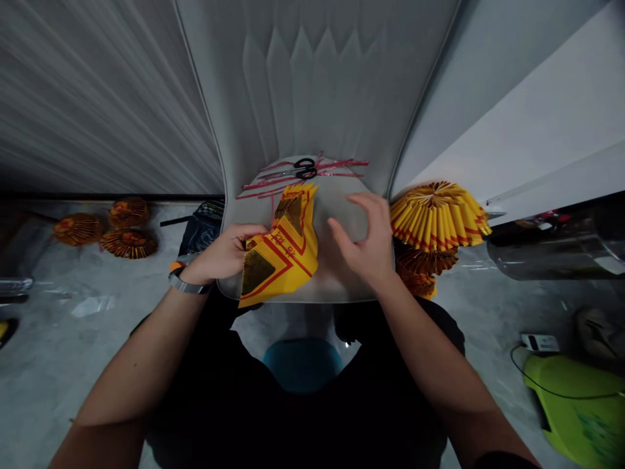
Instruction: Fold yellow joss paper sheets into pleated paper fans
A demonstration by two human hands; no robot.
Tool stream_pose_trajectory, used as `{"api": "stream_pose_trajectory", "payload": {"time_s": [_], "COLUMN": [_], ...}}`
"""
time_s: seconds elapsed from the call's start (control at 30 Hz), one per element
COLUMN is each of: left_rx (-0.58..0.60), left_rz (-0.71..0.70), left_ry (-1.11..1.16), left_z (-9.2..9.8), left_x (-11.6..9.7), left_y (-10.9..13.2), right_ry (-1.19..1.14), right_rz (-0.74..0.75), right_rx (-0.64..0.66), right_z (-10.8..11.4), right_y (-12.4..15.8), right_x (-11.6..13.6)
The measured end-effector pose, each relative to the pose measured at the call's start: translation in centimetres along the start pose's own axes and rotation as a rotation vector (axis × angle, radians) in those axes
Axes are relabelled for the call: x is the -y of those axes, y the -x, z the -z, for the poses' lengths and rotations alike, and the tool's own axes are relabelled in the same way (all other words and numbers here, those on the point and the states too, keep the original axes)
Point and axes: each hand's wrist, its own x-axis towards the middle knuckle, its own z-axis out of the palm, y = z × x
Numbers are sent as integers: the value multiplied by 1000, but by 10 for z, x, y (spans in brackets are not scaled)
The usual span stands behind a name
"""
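Note:
My left hand (pixel 227 251) grips a bundle of folded yellow paper (pixel 288 251) at its left edge, the fingertips partly hidden behind it. The paper has red stripes, dark gold panels and printed characters, and its layers fan out at the top. To the right of the bundle, my right hand (pixel 366 241) is in the air with thumb and fingers apart, holding nothing. Beyond the paper, black-handled scissors (pixel 305 169) lie on the grey chair seat (pixel 336 280) among several strips of red ribbon (pixel 342 163).
Pleated yellow paper fans (pixel 439 218) are stacked right of the chair. Several round pleated pieces (pixel 129 243) lie on the floor at left, near a dark bag (pixel 202 225). A green plastic stool (pixel 576 404) with a cable across it stands lower right, below a dark bin (pixel 551 251).

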Motion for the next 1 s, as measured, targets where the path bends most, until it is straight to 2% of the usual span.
{"api": "stream_pose_trajectory", "payload": {"time_s": [0.1,0.17,0.37,0.7,0.77,0.9,1.0], "left_rx": [1,-25,-63,-86,-77,55,200], "left_rz": [-6,-14,-54,-51,-21,65,99], "left_ry": [80,92,146,118,137,185,158], "left_z": [-10,-16,-31,-41,-42,-38,-29], "left_x": [-1,-1,0,-1,-1,-4,-6], "left_y": [-5,-8,-16,-19,-17,-12,-10], "right_ry": [-175,-254,-340,-416,-498,-638,-591], "right_rz": [25,11,-58,-164,-248,-567,-630], "right_rx": [261,336,330,389,352,117,67], "right_z": [-4,-11,-26,-24,-27,-36,-38], "right_y": [11,17,22,24,24,17,10], "right_x": [25,33,28,23,17,-10,-30]}}
